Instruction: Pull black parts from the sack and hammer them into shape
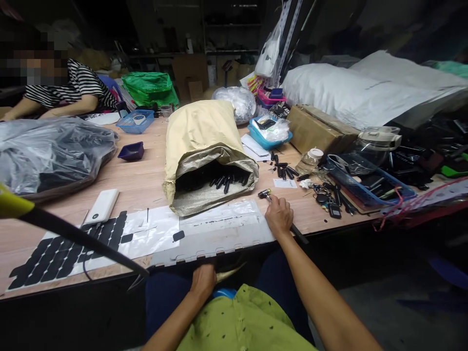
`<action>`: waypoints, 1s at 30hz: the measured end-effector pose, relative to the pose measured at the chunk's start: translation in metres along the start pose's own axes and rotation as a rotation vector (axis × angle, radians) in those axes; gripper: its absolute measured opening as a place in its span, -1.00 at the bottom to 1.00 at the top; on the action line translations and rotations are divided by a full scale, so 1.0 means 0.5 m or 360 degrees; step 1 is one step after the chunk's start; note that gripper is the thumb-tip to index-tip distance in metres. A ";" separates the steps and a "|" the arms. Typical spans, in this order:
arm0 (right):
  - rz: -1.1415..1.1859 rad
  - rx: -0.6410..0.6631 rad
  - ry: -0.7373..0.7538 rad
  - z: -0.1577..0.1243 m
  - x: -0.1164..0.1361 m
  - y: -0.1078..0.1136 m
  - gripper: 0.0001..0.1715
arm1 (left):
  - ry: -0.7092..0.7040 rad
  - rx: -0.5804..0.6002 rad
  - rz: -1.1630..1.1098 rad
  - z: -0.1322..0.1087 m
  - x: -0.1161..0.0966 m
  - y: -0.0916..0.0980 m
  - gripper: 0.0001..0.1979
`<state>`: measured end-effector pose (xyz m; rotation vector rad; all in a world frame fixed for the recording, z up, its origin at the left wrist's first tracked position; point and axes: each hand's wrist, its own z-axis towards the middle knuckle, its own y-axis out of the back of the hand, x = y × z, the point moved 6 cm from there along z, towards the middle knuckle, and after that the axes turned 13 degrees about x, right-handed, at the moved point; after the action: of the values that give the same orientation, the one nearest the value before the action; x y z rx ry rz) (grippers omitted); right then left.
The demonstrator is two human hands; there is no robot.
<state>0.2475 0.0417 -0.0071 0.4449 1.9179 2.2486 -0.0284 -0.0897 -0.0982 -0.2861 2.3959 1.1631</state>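
My right hand point(278, 215) rests on the wooden table point(139, 183) at its front edge, closed round the handle of a small hammer point(266, 194) whose metal head points away from me. A grey foam strip point(215, 236) with a clear plastic sheet lies just left of that hand. My left hand point(203, 280) is below the table edge in my lap, fingers curled on something I cannot make out. An open tan sack point(204, 156) lies behind the strip, with several black rod-like parts spilling in its mouth.
A sheet of black stickers point(69, 251) and a white power bank point(102, 205) lie at left, with a grey plastic bag point(51, 156) behind. Blue trays point(268, 131), a cardboard box point(318, 129) and cluttered tools fill the right. A person in a striped shirt point(73, 87) sits far left.
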 end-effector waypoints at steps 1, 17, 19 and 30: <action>0.0002 -0.0008 0.0000 0.000 0.000 -0.002 -0.65 | -0.0150 -0.0026 0.0009 -0.009 -0.029 0.007 -0.71; 0.0000 0.0130 -0.0043 -0.003 0.023 0.008 -0.62 | 0.0341 -0.0536 -0.0016 0.256 -0.191 0.421 -0.79; 0.0000 0.0143 -0.0051 -0.003 0.023 0.010 -0.62 | 0.0257 -0.0678 0.0010 0.227 -0.180 0.420 -0.81; 0.0081 0.0120 -0.0042 -0.002 0.010 0.010 -0.62 | -0.0469 -0.0709 0.0036 0.152 -0.182 0.274 -0.87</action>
<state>0.2427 0.0412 -0.0015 0.5366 2.0061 2.1952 0.0234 0.0541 -0.0004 -0.2089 1.8776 1.6211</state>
